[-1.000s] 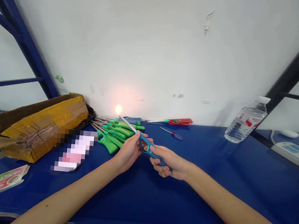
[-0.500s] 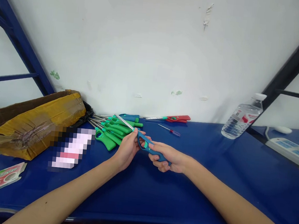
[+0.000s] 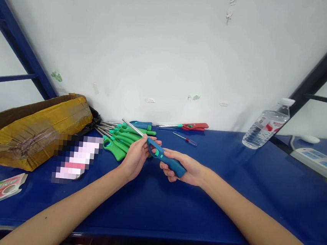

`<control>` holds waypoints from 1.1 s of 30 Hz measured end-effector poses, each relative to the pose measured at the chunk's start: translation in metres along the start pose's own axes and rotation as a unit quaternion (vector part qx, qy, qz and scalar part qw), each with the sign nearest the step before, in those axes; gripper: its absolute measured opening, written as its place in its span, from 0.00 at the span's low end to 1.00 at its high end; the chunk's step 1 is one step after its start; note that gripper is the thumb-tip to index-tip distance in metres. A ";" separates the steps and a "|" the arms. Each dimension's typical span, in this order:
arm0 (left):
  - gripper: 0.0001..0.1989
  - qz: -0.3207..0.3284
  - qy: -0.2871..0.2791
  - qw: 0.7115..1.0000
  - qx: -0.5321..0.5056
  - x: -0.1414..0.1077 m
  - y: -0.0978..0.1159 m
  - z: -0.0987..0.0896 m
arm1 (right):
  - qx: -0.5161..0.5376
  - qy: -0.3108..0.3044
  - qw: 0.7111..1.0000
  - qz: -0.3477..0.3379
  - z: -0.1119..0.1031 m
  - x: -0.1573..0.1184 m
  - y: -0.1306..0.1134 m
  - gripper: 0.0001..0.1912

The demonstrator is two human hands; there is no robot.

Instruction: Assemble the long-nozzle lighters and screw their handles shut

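Note:
A blue long-nosed gas lighter (image 3: 173,166) with a teal trigger is held in front of me above the table, its metal tube pointing up and left. Wrapped round the lower handle is my right hand (image 3: 189,167), thumb along the top. My left hand (image 3: 137,152) pinches the lighter where the tube meets the handle. Just behind my left hand lies a pile of green lighters (image 3: 116,149), tubes toward the box. One blue lighter (image 3: 141,125) rests at the back of that pile. Red lighters (image 3: 194,126) lie by the wall, with a small screwdriver (image 3: 185,139) in front of them.
A taped cardboard box (image 3: 43,134) stands open at the left, beside a blurred pink-white item (image 3: 75,160) and a printed card (image 3: 2,191). A water bottle (image 3: 267,126) and a white power strip (image 3: 318,162) are on the right of the blue table (image 3: 154,214).
The blue lighter has rolled slightly in my hands, so more of its handle side shows. The view has tilted a little; other things lie as before.

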State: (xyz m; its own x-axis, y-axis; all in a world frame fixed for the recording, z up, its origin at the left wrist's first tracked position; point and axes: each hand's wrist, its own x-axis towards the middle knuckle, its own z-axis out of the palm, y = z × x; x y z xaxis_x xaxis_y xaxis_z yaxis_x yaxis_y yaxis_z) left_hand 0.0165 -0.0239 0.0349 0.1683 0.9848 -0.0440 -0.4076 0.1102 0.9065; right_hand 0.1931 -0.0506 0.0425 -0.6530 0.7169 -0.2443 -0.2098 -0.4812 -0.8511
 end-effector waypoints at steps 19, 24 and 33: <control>0.11 0.024 -0.028 0.998 -0.045 0.004 0.017 -0.004 | -0.048 0.007 0.999 -0.023 0.005 -0.004 -0.004 0.13; 0.11 0.000 -0.037 0.998 -0.043 0.003 0.015 -0.004 | -0.033 0.013 0.999 -0.021 0.005 -0.004 -0.003 0.11; 0.13 -0.018 -0.101 0.994 -0.037 0.000 0.012 -0.003 | 0.003 0.024 1.000 -0.002 0.009 -0.008 -0.003 0.10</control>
State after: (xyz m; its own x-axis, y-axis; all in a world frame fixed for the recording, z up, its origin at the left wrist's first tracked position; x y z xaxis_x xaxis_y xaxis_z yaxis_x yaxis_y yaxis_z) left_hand 0.0087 -0.0221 0.0448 0.3589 0.9333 0.0157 -0.4607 0.1625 0.8725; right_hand 0.1920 -0.0595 0.0512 -0.6158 0.7426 -0.2632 -0.2176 -0.4815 -0.8490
